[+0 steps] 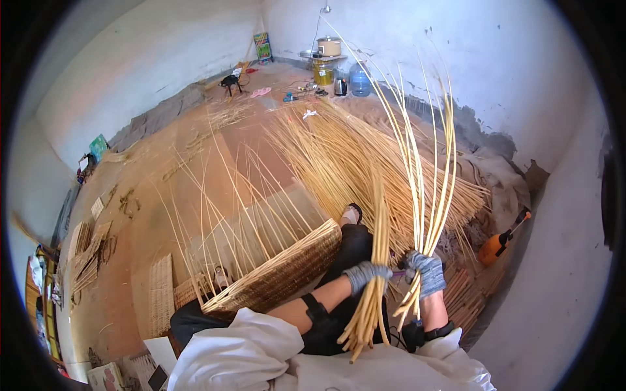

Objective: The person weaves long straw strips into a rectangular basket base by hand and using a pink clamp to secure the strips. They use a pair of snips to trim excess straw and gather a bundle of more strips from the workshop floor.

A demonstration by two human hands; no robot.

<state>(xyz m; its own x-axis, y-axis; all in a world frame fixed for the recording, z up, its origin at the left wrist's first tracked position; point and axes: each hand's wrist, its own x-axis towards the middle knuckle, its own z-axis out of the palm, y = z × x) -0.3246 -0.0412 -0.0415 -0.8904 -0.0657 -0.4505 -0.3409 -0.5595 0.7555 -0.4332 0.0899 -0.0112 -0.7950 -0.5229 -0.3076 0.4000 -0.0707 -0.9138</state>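
Note:
My right hand (427, 272), in a grey knitted glove, is closed round several long pale wicker rods (417, 189). Their thin tips fan upward and their thick ends poke out below the fist. Just left of it, my left hand (367, 277), gloved the same way, reaches across at a second, thicker bundle of rods (366, 316) that stands tilted over my lap. The rods hide its fingers. A small purple thing (399, 274) shows between the hands; its kind is unclear. Against my left leg leans a woven wicker basket (280, 277) with long upright stakes spreading from it.
A large heap of loose rods (339, 150) covers the floor ahead. An orange spray bottle (495, 247) stands at right by the wall. Woven panels (162, 293) lie at left. A water jug (359, 80) and a pot (329, 45) are at the far wall.

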